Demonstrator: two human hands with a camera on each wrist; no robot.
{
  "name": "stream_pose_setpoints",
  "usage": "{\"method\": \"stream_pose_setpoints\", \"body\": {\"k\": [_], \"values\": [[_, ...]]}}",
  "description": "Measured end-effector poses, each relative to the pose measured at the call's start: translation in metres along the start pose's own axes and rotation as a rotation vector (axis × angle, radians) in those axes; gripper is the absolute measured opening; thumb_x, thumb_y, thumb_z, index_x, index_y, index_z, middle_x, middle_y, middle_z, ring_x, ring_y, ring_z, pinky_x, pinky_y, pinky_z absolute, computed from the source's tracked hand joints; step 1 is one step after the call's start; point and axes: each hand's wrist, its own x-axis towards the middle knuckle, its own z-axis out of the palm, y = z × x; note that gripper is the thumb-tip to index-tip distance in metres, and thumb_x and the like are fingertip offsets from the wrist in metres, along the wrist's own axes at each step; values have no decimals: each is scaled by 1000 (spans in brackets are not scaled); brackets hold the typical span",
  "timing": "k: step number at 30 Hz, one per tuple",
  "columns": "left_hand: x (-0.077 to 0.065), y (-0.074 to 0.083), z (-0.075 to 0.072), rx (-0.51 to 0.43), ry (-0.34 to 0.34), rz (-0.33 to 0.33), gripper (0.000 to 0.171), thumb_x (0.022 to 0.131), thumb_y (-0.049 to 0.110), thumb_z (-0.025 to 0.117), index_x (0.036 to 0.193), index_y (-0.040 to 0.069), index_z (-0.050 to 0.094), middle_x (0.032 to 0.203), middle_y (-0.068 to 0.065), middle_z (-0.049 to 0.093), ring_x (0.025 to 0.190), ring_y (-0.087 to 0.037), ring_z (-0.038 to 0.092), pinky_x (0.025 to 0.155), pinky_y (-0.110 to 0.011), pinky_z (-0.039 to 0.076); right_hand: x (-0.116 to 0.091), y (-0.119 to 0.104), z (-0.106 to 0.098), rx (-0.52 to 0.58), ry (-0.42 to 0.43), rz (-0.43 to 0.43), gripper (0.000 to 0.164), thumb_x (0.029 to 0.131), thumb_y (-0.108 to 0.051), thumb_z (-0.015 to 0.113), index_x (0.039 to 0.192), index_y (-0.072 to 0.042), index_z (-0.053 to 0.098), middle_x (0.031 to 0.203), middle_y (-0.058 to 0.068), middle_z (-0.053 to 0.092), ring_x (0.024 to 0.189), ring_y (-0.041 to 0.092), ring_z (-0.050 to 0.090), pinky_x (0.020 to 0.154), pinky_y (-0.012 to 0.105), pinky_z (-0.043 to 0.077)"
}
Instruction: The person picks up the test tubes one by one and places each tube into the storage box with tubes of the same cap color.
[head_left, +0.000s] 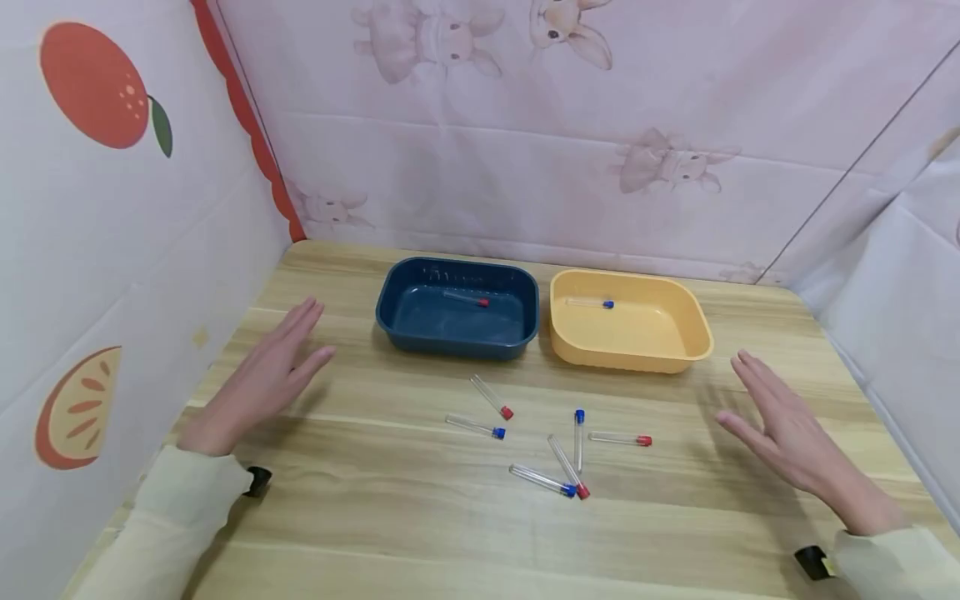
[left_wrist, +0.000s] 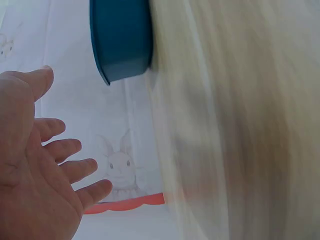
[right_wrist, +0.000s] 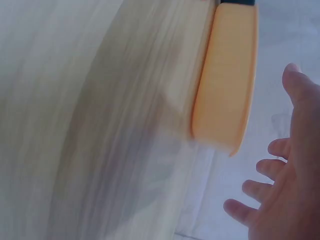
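Observation:
My left hand [head_left: 262, 375] is held above the left side of the table, fingers extended and holding nothing. Over on the right, my right hand [head_left: 787, 429] has its fingers spread straight, also with nothing in it. A dark blue bin [head_left: 457, 346] stands nearest the left hand; inside lies a clear tube with a red cap [head_left: 483, 302]. Beside it, closer to the right hand, a yellow bin [head_left: 630, 362] contains a tube with a blue cap [head_left: 608, 305]. Several more capped clear tubes lie on the wood between the hands, among them a red-capped tube [head_left: 618, 437] and a blue-capped tube [head_left: 536, 478].
The wooden table [head_left: 360, 500] meets a pink rabbit-print cloth [head_left: 487, 167] behind the bins. A white fruit-print cloth [head_left: 142, 275] borders the left side, and a pale cloth [head_left: 900, 275] hangs at the right.

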Motion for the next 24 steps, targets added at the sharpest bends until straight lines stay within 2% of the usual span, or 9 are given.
{"method": "stream_pose_setpoints", "body": {"k": [4, 10, 17, 24], "values": [[4, 5, 2, -57, 8, 17, 75, 110, 37, 52, 166, 8, 13, 172, -15, 11, 157, -37, 12, 120, -65, 19, 3, -11, 0, 29, -11, -8, 83, 98, -19, 72, 164, -4, 25, 167, 24, 22, 154, 43, 20, 127, 36, 6], [12, 12, 8, -89, 4, 25, 75, 110, 42, 49, 167, 9, 13, 172, -13, 11, 157, -36, 14, 121, -63, 20, 6, -24, 2, 33, -3, -36, 84, 96, -18, 74, 164, -7, 26, 167, 22, 25, 153, 41, 23, 126, 35, 10], [20, 17, 16, -125, -8, 12, 72, 110, 38, 49, 166, 9, 15, 172, -12, 10, 157, -36, 14, 121, -64, 19, 9, -38, 8, 52, 12, -72, 89, 90, -16, 80, 163, -10, 30, 163, 24, 33, 150, 42, 30, 121, 20, 11], [29, 17, 25, -192, -8, -10, 72, 110, 41, 48, 166, 7, 17, 172, -12, 12, 157, -33, 12, 123, -60, 17, 7, -50, 21, 55, -18, -69, 83, 92, -19, 80, 161, -7, 35, 159, 27, 38, 141, 50, 38, 122, 23, 15]]}}
